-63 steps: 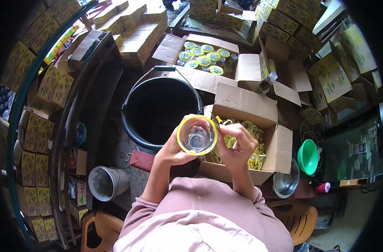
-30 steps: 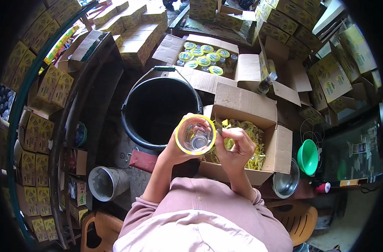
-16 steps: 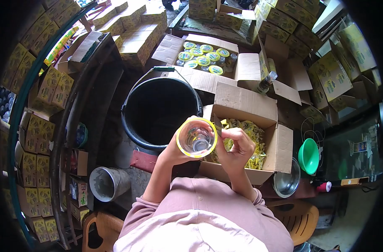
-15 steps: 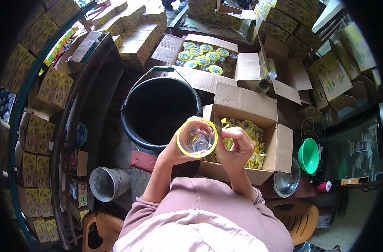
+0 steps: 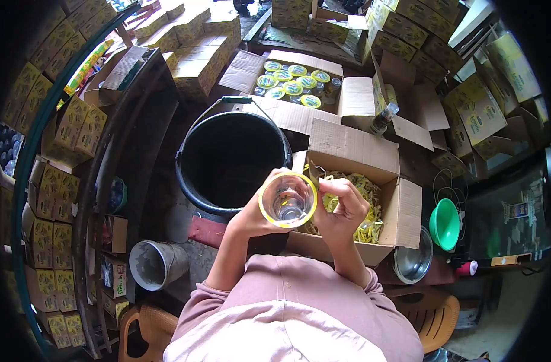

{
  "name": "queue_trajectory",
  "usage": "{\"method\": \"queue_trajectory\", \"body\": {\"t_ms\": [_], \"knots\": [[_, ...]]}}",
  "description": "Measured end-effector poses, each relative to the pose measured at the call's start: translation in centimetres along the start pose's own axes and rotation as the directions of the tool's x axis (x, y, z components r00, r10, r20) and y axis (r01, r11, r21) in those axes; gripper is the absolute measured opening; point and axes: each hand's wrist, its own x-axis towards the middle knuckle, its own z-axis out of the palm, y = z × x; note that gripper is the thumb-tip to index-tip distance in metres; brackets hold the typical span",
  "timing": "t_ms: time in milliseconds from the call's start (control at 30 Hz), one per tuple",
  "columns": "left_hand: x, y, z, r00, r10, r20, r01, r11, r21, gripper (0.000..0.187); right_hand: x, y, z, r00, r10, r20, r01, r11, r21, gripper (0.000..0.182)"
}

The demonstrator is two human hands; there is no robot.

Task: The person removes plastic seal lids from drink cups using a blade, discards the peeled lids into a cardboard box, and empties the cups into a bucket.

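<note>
A clear plastic cup (image 5: pixel 287 200) with a yellow rim is held with its mouth facing me. My left hand (image 5: pixel 257 211) wraps round its left side. At the cup's right edge, my right hand (image 5: pixel 343 208) pinches a small dark blade (image 5: pixel 314 174) against the yellow rim. Behind and below my right hand stands an open cardboard box (image 5: pixel 354 145) filled with yellow-green strips (image 5: pixel 365 193). To the left of the cup is a large black bucket (image 5: pixel 230 160) with its handle up.
Behind is an open carton (image 5: pixel 357 95) of yellow-lidded cups. A bottle (image 5: pixel 384 119) stands right of it. A green bowl (image 5: pixel 444 224) and a glass bowl (image 5: pixel 413 259) lie right. A grey bucket (image 5: pixel 159 264) stands left, beside shelves. Stacked cartons (image 5: pixel 203 57) surround the area.
The cup and my left hand have shifted slightly to the right and down. My right hand stays beside the rim, and the blade now sits more upright.
</note>
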Motion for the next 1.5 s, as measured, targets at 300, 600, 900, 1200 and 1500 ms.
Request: {"method": "queue_trajectory", "body": {"t_ms": [300,600,900,1200,1500], "knots": [[0.1,-1.1,0.6,0.988,-0.039,-0.151,-0.011,0.948,-0.317,0.070,-0.6,-1.2,-0.2,0.998,0.062,-0.020,-0.061,0.998,0.035,0.018],[-0.2,-1.2,1.1,0.985,-0.057,-0.162,0.012,0.963,-0.268,0.070,-0.3,-1.1,0.1,0.999,-0.015,-0.042,0.013,0.999,-0.050,0.015],[-0.3,-0.9,1.2,0.983,-0.098,-0.153,0.055,0.963,-0.264,0.068,-0.5,-1.1,0.0,0.999,-0.009,-0.041,0.007,0.999,-0.051,0.016],[-0.3,-0.6,0.7,0.998,-0.040,-0.054,0.032,0.990,-0.140,0.064,-0.1,-0.3,-0.4,0.999,0.010,-0.039,-0.010,1.000,0.003,0.017],[-0.3,-0.3,0.9,0.996,-0.049,-0.068,0.033,0.974,-0.224,0.064,-0.6,-0.9,-0.6,0.999,-0.004,-0.039,0.003,1.000,-0.029,0.017]]}}
